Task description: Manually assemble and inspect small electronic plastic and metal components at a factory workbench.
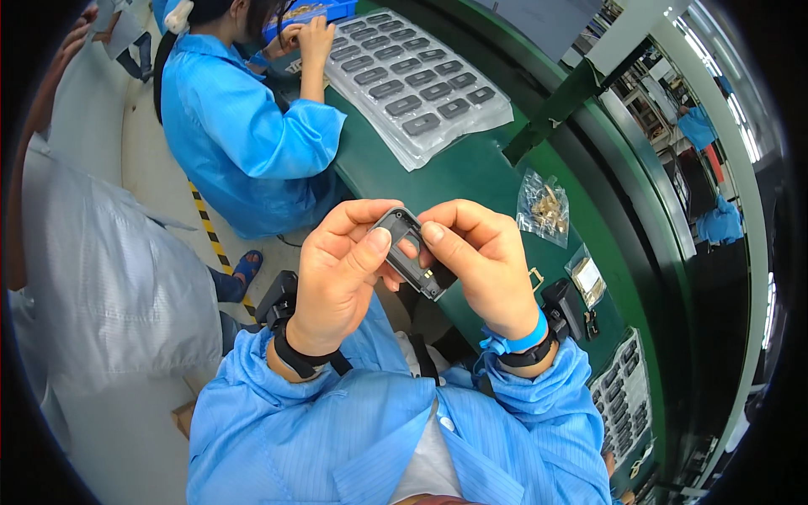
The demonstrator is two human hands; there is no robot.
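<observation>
Between my two hands, above my lap and close to the green bench edge, is a small black plastic housing (pixel 407 252) with rounded corners and a rectangular opening. It is tilted, its inner side up, and small gold-coloured contacts show near its lower end. My left hand (pixel 337 268) is closed on its left edge, thumb on the near rim. My right hand (pixel 486 268) pinches its right side with thumb and fingers. Some fingertips are hidden behind the housing. Whether the right fingers also hold a small part, I cannot make out.
On the green bench (pixel 471 172) lies a clear tray (pixel 421 139) of black housings. To the right are a bag of gold-coloured parts (pixel 545 209), a small bag (pixel 586 276) and another tray (pixel 623 396). A co-worker in blue (pixel 240 126) works at left, near a blue bin (pixel 337 10).
</observation>
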